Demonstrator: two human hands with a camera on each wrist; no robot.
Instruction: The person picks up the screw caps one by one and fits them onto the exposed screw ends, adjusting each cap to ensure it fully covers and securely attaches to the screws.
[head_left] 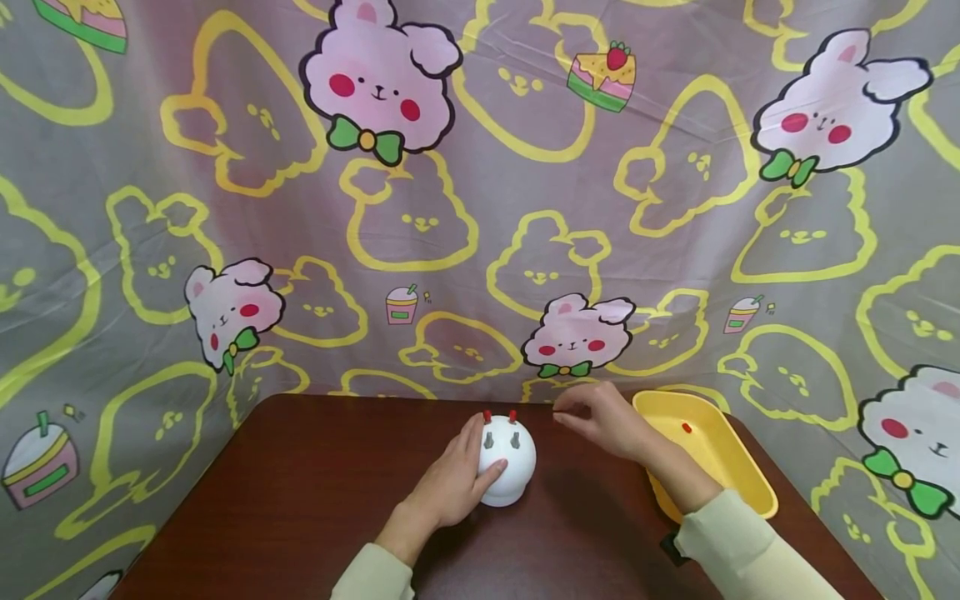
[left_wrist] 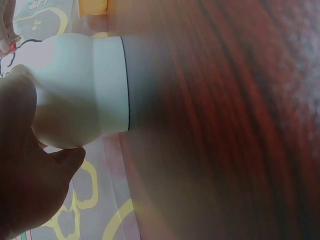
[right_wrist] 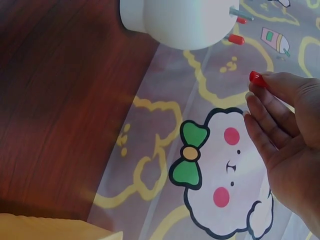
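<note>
A white, rounded object (head_left: 508, 482) with a cylindrical base stands on the table. My left hand (head_left: 448, 477) holds it from the left, thumb across the near side and fingers round the far side. Grey metal posts (head_left: 516, 440) stick up from its top; the two farther ones carry red caps (right_wrist: 236, 39). To the right of it and apart from it, my right hand (head_left: 600, 417) is raised above the table. Between thumb and index finger it pinches a small red cap (right_wrist: 257, 78), seen clearly in the right wrist view, with the other fingers loosely bent.
A yellow tray (head_left: 757, 479) stands at the table's right side, under my right forearm, with a small red piece (head_left: 687, 427) inside. Dark brown wood makes up the tabletop (head_left: 300, 475). Patterned cloth (head_left: 480, 200) hangs close behind the table and along both sides.
</note>
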